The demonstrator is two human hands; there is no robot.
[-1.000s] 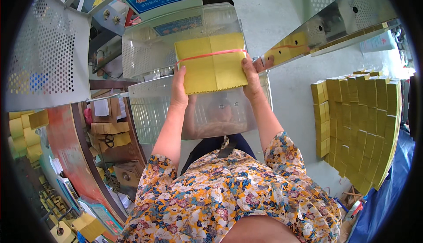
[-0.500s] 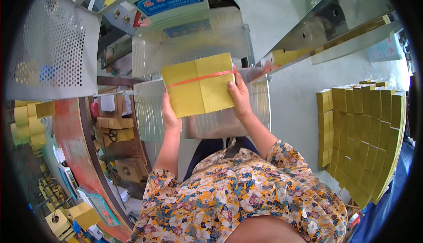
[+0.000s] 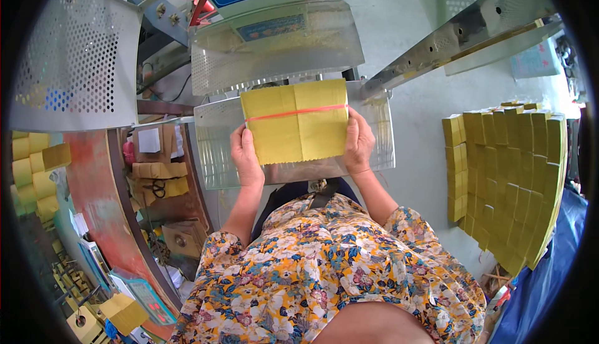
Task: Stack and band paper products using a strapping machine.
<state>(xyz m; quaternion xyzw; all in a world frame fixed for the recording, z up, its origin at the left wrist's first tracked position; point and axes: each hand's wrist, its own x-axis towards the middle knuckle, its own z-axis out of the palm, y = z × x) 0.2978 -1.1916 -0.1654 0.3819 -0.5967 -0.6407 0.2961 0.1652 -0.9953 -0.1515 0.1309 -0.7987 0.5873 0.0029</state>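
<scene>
Between my two hands is a bundle of yellow paper (image 3: 296, 135) with a saw-toothed near edge and a crease down its middle. A red band (image 3: 281, 113) runs across its upper part. My left hand (image 3: 246, 155) grips the bundle's left edge, thumb toward the top face. At the right edge my right hand (image 3: 360, 141) holds it the same way, its far fingers partly hidden. The bundle is just above a shiny metal tray (image 3: 215, 147); I cannot tell whether it touches. Behind it slants a clear plastic guard (image 3: 274, 51).
Many yellow bundles form a tall stack (image 3: 511, 175) on the right, beside a blue sheet (image 3: 540, 275). A perforated metal panel (image 3: 75, 51) stands far left. Below it, a red-brown board (image 3: 100, 200) borders a shelf with scissors (image 3: 158, 187). A metal bar (image 3: 462, 32) juts in from upper right.
The bundle has shifted slightly right and turned from a tilt to nearly level, both hands still on it. The head view has moved a little, so the surroundings shift too.
</scene>
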